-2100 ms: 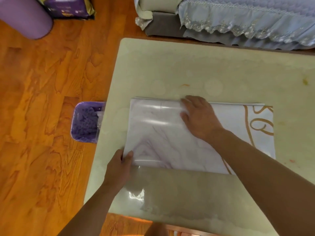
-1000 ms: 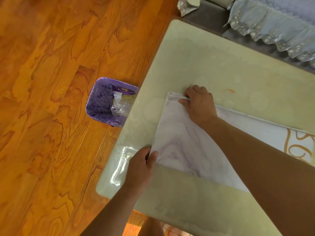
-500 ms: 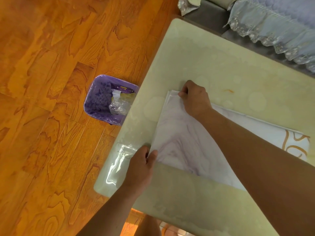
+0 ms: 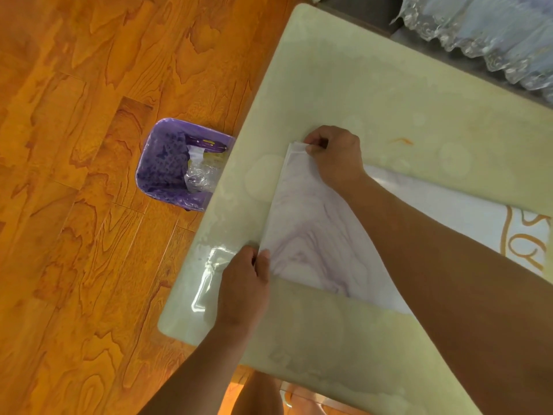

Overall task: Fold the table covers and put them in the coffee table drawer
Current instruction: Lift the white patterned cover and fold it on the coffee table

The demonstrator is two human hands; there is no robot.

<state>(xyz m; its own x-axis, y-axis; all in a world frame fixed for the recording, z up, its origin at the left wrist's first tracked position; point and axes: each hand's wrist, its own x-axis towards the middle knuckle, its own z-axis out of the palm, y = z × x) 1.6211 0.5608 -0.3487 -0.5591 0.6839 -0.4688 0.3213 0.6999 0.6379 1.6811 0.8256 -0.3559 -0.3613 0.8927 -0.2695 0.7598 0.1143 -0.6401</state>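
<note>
Pinching the near-left corner of the folded table cover (image 4: 314, 235), left hand (image 4: 244, 290) has thumb on top. Right hand (image 4: 336, 157) grips its far-left corner, fingers curled. Cover lies flat on the coffee table (image 4: 389, 94).

The table cover (image 4: 311, 235) is white with faint purple marble swirls, plus orange-gold curly line art at its right end. The coffee table (image 4: 374, 94) is a pale creamy green, glossy, with a small orange smear. The floor (image 4: 74, 205) is warm orange woodgrain. The bin (image 4: 167, 166) is purple with a darker butterfly-ish print. The lace-edged fabric (image 4: 478, 31) up top is light blue.
</note>
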